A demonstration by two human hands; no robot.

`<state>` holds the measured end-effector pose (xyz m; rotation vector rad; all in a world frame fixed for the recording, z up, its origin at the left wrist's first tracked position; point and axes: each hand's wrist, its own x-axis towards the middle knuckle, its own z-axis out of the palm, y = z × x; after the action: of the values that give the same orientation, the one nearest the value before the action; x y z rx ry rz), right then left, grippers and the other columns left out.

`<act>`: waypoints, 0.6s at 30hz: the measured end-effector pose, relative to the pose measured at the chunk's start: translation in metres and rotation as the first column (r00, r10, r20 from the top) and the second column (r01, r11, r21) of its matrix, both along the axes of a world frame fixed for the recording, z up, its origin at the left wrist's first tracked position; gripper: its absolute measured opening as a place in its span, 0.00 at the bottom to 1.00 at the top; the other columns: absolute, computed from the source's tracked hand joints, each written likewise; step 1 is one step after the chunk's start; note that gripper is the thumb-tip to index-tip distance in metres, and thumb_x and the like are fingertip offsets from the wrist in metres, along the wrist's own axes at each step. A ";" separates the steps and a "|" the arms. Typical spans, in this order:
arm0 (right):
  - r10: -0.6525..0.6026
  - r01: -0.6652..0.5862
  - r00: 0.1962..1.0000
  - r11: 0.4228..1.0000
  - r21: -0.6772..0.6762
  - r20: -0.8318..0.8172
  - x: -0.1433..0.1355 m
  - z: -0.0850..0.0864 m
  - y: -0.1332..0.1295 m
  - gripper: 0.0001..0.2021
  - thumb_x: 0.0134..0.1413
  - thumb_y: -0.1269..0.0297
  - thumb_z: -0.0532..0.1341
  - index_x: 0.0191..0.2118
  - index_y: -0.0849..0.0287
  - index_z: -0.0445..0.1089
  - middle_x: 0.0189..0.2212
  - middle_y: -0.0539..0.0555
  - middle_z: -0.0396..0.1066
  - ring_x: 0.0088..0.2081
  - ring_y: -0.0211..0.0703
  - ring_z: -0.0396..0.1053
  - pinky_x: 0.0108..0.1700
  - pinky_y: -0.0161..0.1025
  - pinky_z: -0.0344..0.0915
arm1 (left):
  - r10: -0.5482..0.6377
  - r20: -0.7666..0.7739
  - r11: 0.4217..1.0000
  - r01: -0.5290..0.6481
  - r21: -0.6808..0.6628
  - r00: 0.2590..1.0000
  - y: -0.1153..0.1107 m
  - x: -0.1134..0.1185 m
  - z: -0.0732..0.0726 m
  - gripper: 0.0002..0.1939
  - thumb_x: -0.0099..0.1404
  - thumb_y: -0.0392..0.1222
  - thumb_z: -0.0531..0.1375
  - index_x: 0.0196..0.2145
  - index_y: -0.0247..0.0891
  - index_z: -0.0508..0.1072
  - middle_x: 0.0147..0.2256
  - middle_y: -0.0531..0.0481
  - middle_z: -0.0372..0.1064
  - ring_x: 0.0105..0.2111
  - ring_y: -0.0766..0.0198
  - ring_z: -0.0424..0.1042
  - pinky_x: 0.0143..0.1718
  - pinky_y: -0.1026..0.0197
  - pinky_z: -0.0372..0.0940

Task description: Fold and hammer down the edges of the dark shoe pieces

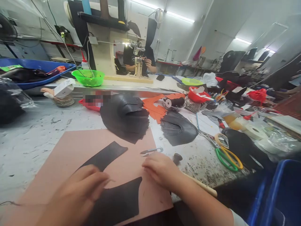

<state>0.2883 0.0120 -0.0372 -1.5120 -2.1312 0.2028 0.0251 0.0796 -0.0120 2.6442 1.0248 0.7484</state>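
Observation:
Over the pink board [127, 166], my left hand [80, 191] is closed in a pinch, with a thin pale sliver at its fingertips, blurred by motion. Beneath and beside it lie two black leather pieces, an upper one [105, 155] and a lower one [124, 201], the latter partly covered by the hand. My right hand [162, 169] rests at the board's right side, its fingers curled together; anything inside them is hidden. Just beyond its knuckles lie small thread snips [155, 150], their tips toward the left.
Stacked black leather pieces [124, 116] and another stack [180, 128] sit past the board. Scissors [227, 157] with green and yellow handles lie at right, near a tape roll [222, 139]. A blue bin [279, 188] stands lower right. A person [150, 62] works behind a sewing machine [138, 59].

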 end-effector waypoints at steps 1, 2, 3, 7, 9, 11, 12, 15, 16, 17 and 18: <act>0.014 -0.015 1.000 1.000 0.018 0.001 -0.010 -0.002 -0.008 0.08 0.56 0.71 0.54 0.34 0.59 0.71 0.30 0.54 0.72 0.34 0.43 0.66 0.37 0.39 0.62 | -0.077 -0.008 0.997 0.077 -0.016 0.997 -0.006 0.014 -0.002 0.15 0.67 0.46 0.48 0.30 0.47 0.73 0.26 0.53 0.66 0.25 0.68 0.68 0.26 0.68 0.62; 0.021 -0.021 1.000 0.999 0.028 -0.004 -0.018 -0.004 -0.018 0.09 0.56 0.71 0.53 0.33 0.59 0.71 0.28 0.54 0.71 0.32 0.43 0.65 0.35 0.39 0.61 | -0.140 -0.011 0.990 0.140 -0.019 0.990 -0.010 0.028 -0.007 0.15 0.67 0.42 0.48 0.29 0.45 0.73 0.26 0.53 0.65 0.26 0.68 0.68 0.28 0.68 0.62; 0.020 -0.019 1.000 0.999 0.033 -0.016 -0.024 -0.006 -0.027 0.09 0.56 0.71 0.53 0.33 0.59 0.70 0.27 0.53 0.70 0.31 0.42 0.64 0.33 0.38 0.61 | -0.178 -0.026 0.984 0.177 -0.015 0.984 -0.014 0.042 -0.012 0.16 0.67 0.39 0.47 0.28 0.44 0.73 0.24 0.53 0.64 0.25 0.67 0.66 0.26 0.67 0.61; -0.033 0.042 0.992 0.996 0.074 -0.121 -0.036 -0.017 -0.054 0.09 0.54 0.74 0.52 0.33 0.60 0.68 0.28 0.54 0.68 0.30 0.41 0.62 0.31 0.37 0.59 | -0.209 -0.055 0.977 0.207 -0.051 0.976 -0.019 0.072 -0.036 0.17 0.66 0.36 0.47 0.23 0.39 0.69 0.22 0.54 0.60 0.21 0.68 0.63 0.22 0.66 0.57; -0.048 0.065 0.985 0.993 0.096 -0.163 -0.038 -0.023 -0.059 0.08 0.53 0.75 0.52 0.34 0.60 0.68 0.30 0.54 0.69 0.31 0.41 0.62 0.32 0.38 0.60 | -0.188 -0.051 0.981 0.185 -0.059 0.981 -0.020 0.075 -0.044 0.16 0.65 0.35 0.47 0.21 0.38 0.66 0.22 0.54 0.60 0.21 0.68 0.62 0.21 0.66 0.56; -0.056 0.076 0.981 0.992 0.102 -0.187 -0.038 -0.028 -0.060 0.09 0.52 0.76 0.53 0.35 0.60 0.67 0.33 0.54 0.70 0.32 0.41 0.63 0.34 0.39 0.61 | -0.181 -0.063 0.983 0.178 -0.045 0.981 -0.020 0.075 -0.049 0.15 0.64 0.34 0.47 0.20 0.37 0.63 0.22 0.54 0.60 0.20 0.68 0.62 0.21 0.66 0.55; -0.058 0.079 0.980 0.992 0.101 -0.193 -0.039 -0.029 -0.060 0.09 0.52 0.76 0.53 0.36 0.60 0.67 0.35 0.55 0.71 0.33 0.42 0.63 0.35 0.39 0.61 | -0.178 -0.074 0.984 0.176 -0.033 0.981 -0.020 0.075 -0.050 0.15 0.63 0.34 0.47 0.19 0.37 0.62 0.21 0.54 0.60 0.20 0.68 0.62 0.21 0.66 0.55; -0.054 0.074 0.979 0.993 0.093 -0.199 -0.039 -0.031 -0.060 0.09 0.52 0.77 0.53 0.37 0.60 0.66 0.37 0.55 0.71 0.34 0.42 0.64 0.36 0.40 0.62 | -0.172 -0.094 0.985 0.172 -0.005 0.981 -0.021 0.076 -0.052 0.15 0.62 0.34 0.48 0.19 0.37 0.62 0.21 0.54 0.59 0.20 0.68 0.62 0.21 0.66 0.54; -0.051 0.071 0.978 0.993 0.091 -0.200 -0.039 -0.032 -0.060 0.09 0.52 0.77 0.53 0.37 0.60 0.66 0.37 0.55 0.71 0.34 0.43 0.64 0.36 0.41 0.62 | -0.169 -0.096 0.985 0.170 0.002 0.981 -0.021 0.076 -0.052 0.15 0.62 0.34 0.48 0.19 0.37 0.62 0.21 0.53 0.59 0.20 0.68 0.62 0.21 0.66 0.54; -0.050 0.070 0.978 0.993 0.094 -0.202 -0.039 -0.032 -0.060 0.09 0.52 0.77 0.53 0.37 0.60 0.66 0.37 0.55 0.71 0.35 0.43 0.64 0.36 0.41 0.62 | -0.166 -0.097 0.986 0.168 0.010 0.981 -0.022 0.076 -0.053 0.15 0.62 0.33 0.48 0.19 0.37 0.61 0.21 0.53 0.58 0.20 0.67 0.61 0.21 0.66 0.54; -0.050 0.072 0.978 0.993 0.098 -0.204 -0.039 -0.032 -0.061 0.10 0.51 0.78 0.53 0.37 0.60 0.66 0.37 0.55 0.71 0.35 0.43 0.64 0.36 0.41 0.62 | -0.164 -0.099 0.986 0.167 0.016 0.981 -0.022 0.076 -0.053 0.14 0.61 0.33 0.48 0.19 0.37 0.61 0.21 0.53 0.58 0.20 0.67 0.61 0.21 0.66 0.54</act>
<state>0.2490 -0.0487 -0.0687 -1.4299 -1.9040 0.2094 0.1015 0.0577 -0.0655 2.7680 0.8093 0.6056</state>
